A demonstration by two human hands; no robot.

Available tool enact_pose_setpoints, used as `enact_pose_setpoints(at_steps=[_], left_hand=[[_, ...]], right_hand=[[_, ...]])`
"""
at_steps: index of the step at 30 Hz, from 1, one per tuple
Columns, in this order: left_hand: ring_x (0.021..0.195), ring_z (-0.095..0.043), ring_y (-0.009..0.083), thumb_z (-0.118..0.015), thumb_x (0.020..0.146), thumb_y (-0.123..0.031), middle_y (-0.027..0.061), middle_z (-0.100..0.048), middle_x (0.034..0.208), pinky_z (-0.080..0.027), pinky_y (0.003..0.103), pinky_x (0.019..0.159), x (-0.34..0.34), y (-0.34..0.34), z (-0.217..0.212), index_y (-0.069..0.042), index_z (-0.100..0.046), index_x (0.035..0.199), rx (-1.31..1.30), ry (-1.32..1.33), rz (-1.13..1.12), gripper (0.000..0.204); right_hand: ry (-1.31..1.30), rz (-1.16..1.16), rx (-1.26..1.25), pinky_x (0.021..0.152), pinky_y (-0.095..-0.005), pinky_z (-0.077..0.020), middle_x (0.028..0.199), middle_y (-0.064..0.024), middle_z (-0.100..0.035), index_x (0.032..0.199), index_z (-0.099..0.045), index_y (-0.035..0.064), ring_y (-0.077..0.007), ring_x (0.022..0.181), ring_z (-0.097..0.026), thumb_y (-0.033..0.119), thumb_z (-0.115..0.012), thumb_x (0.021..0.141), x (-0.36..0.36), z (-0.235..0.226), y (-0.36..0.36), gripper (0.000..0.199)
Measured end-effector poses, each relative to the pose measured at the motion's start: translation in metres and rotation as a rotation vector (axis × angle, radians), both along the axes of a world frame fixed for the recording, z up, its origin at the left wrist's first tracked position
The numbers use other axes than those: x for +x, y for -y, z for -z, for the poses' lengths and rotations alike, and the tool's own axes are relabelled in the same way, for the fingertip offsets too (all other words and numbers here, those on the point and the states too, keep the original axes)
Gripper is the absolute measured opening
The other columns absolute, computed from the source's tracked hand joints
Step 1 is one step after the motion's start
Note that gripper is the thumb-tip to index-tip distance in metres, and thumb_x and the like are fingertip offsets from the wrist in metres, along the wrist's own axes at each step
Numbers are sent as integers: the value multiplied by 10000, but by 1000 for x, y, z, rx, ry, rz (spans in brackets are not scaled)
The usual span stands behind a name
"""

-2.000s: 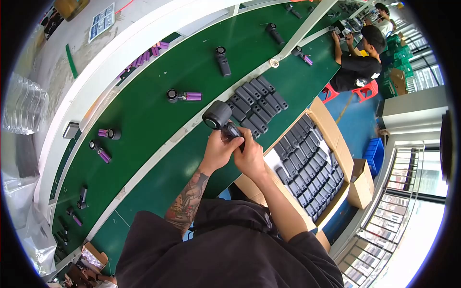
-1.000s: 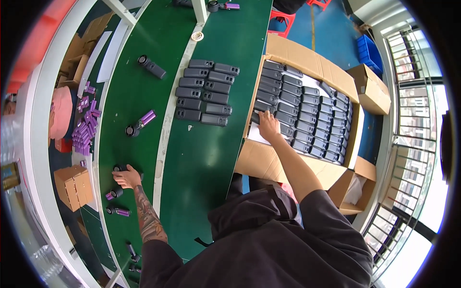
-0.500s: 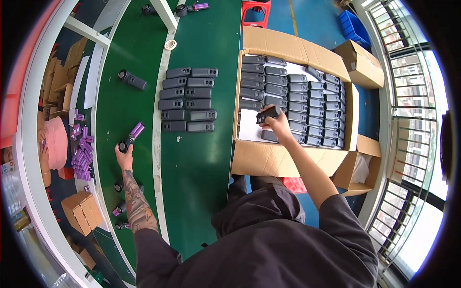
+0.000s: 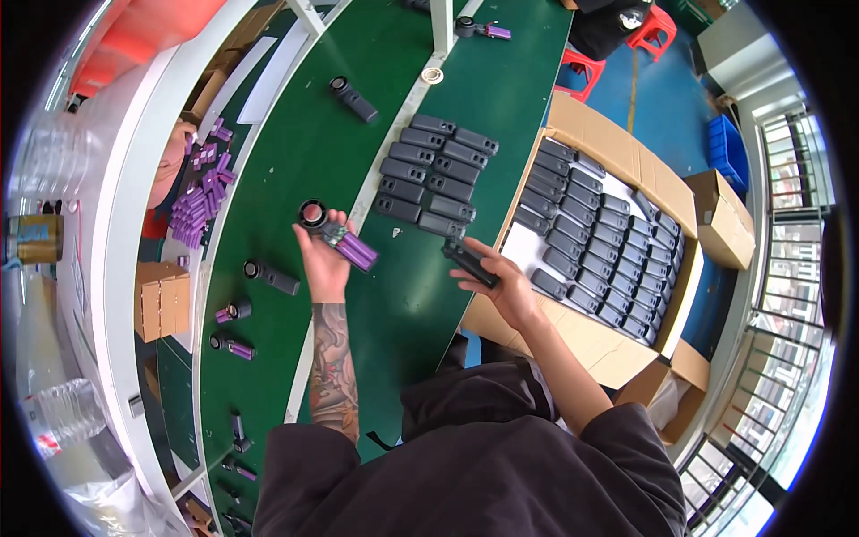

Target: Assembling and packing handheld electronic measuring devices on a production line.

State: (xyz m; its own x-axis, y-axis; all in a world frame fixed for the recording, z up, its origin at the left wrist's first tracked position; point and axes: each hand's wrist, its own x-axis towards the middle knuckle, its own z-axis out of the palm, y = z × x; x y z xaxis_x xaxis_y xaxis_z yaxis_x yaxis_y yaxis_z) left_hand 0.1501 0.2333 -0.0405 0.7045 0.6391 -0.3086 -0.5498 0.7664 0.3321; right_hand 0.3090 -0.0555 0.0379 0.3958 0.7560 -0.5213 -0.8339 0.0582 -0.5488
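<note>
My left hand (image 4: 324,265) holds a round-headed black device with purple battery cells (image 4: 356,251) left bare along its handle; the head sits by my thumb and the cells point right. In my right hand (image 4: 508,288) is a dark grey handle casing (image 4: 471,261), gripped between thumb and fingers, its far end close to the nearest casing on the bench. Two columns of similar casings (image 4: 412,171) lie on the green bench (image 4: 394,313) just beyond both hands. To the right, a cardboard box (image 4: 555,112) holds many more in rows.
Other round-headed devices (image 4: 273,277) lie along the left of the bench, some with purple cells showing. A pile of purple battery cells (image 4: 201,201) is further left, beside another person's arm. A white frame post (image 4: 442,27) stands at the far side, near a pale ring (image 4: 432,76).
My right hand has come out of the box, leftward over the bench, with the casing. My left hand has lifted the battery device toward it, and my view has turned left.
</note>
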Motion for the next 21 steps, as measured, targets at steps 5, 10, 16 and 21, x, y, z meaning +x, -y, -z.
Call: enact_pose_setpoints(at_steps=[5,10,16,21], left_hand=[[1087,-607,227,-428,1012,-569,110,-629,1094,-473,419,1006,28,82,-33,-16,-557,1189,1,-35,40,595],[1125,-588,217,-425,1043,-485,92,-621,1099,-441,397,1044,48,120,-64,-8,-530,1225,64,-21,88,522],[1146,-581,231,-484,1045,-303,98,-616,1126,-420,386,1068,50,133,-58,-4,-518,1248,254,-109,41,363],[1172,-572,247,-496,1011,-136,134,-604,1229,-394,384,1096,42,136,-58,6,-502,1282,440,-114,132,306]], right_hand=[[1247,-371,-194,974,-338,-501,1392,-142,-540,1335,-540,15,-283,1178,-610,35,-586,863,-21,-35,-41,475],[1525,-314,-171,958,-327,-494,1439,-103,-516,1335,-547,41,-276,1178,-605,16,-647,806,-33,-23,-47,539],[1658,-241,-189,904,-322,-506,1420,-112,-521,1298,-566,51,-292,1109,-616,14,-663,811,-41,-13,-40,498],[1443,-158,-166,835,-335,-523,1269,-138,-605,1250,-570,22,-286,985,-649,71,-695,822,-37,-9,-33,448]])
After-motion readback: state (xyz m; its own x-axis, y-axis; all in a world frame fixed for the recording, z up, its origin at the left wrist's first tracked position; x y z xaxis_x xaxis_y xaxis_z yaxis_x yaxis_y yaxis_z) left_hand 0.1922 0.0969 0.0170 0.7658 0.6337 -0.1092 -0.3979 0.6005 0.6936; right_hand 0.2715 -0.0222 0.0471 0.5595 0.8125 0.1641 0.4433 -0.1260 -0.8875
